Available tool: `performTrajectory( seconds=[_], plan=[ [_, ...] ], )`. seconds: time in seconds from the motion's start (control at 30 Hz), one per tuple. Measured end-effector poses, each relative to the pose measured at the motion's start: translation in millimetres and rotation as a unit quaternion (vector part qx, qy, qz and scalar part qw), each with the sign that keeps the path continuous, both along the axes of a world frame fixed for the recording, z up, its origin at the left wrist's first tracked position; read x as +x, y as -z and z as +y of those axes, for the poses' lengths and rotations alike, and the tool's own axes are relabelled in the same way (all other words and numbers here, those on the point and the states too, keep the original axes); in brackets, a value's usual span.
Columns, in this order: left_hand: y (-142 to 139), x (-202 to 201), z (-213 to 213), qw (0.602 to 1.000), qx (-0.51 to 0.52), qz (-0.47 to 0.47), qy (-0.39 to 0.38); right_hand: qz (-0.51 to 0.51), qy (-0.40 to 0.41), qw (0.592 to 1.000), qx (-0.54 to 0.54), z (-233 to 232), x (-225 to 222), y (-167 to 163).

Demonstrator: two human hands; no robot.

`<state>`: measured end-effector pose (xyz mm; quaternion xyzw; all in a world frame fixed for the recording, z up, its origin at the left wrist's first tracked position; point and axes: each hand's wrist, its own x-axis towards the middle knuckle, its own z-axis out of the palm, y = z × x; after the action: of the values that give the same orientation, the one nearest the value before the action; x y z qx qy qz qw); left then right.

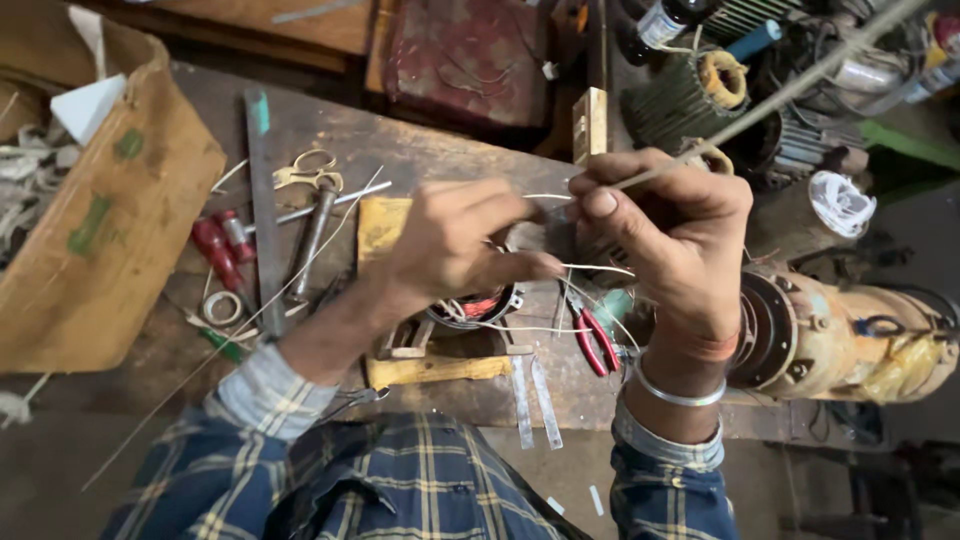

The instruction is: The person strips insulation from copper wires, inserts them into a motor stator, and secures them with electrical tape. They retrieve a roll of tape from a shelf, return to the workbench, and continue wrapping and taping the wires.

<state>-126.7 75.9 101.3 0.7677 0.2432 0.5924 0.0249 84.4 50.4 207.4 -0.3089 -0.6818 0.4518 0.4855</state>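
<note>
Thin white wire (pixel 600 270) held between both hands above centre of desk (pixel 400 150). Right hand (pixel 680 240) grip closed, thumb and fingers pinching wire end plus long thin rod (pixel 800 85) running to far right. Left hand (pixel 460 240) grip closed on wire, fingertips meeting right hand. Below hands: small motor coil (pixel 475 305), red-handled pliers (pixel 598 340). Left on desk: scissors (pixel 310 170), red screwdriver (pixel 215 250), cardboard box (pixel 100 250). Right: large rusty motor (pixel 850 330).
</note>
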Motion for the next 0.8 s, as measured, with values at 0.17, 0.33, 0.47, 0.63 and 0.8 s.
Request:
performTrajectory(
  seconds=[0.17, 0.33, 0.47, 0.63, 0.8],
  plan=[
    [-17, 9, 2, 0.993, -0.043, -0.101, 0.041, -0.016, -0.007, 0.999, 0.046, 5, -10, 13],
    [-37, -19, -7, 0.988, -0.051, -0.144, -0.008, 0.051, 0.029, 0.998, -0.022, 7, -9, 28],
    [-5, -43, -28, 0.984, -0.153, -0.095, -0.016, 0.088, 0.055, 0.993, -0.054, 13, -2, 27],
    [40, -19, -33, 0.978, -0.177, -0.113, 0.003, -0.069, 0.008, 0.996, -0.048, 15, 0, 31],
    [45, -15, -22, 0.984, -0.144, -0.102, 0.008, -0.058, 0.009, 0.995, -0.08, 21, 0, 38]
  ],
)
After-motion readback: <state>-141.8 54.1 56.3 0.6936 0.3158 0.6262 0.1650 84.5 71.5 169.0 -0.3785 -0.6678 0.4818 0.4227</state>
